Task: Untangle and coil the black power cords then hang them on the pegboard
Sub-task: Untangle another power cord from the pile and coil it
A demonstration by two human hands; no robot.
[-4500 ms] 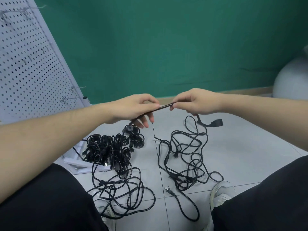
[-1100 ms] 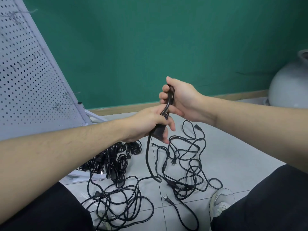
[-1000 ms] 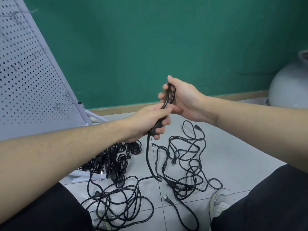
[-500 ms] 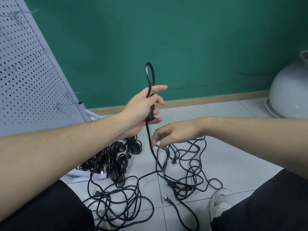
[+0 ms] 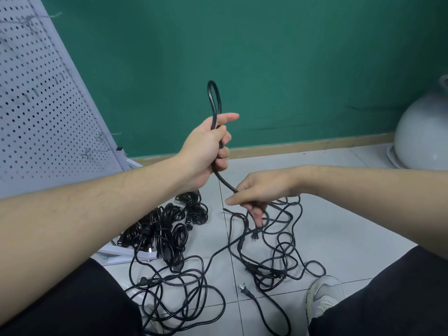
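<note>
Left grip (image 5: 208, 151) curled round a cord (image 5: 224, 181), loop (image 5: 214, 98) standing above my fist.
Right grip (image 5: 257, 195) pinches the same cord just below, and from there it drops into the loose tangle (image 5: 274, 248) on the floor (image 5: 339, 226). More cords (image 5: 167, 229) lie bunched to the left, by the foot of the pegboard (image 5: 43, 93), which leans against the green wall (image 5: 266, 57). A white pot (image 5: 424, 134) sits far right.

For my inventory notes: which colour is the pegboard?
Pale grey-white pegboard with dark holes, seen in the head view.
</note>
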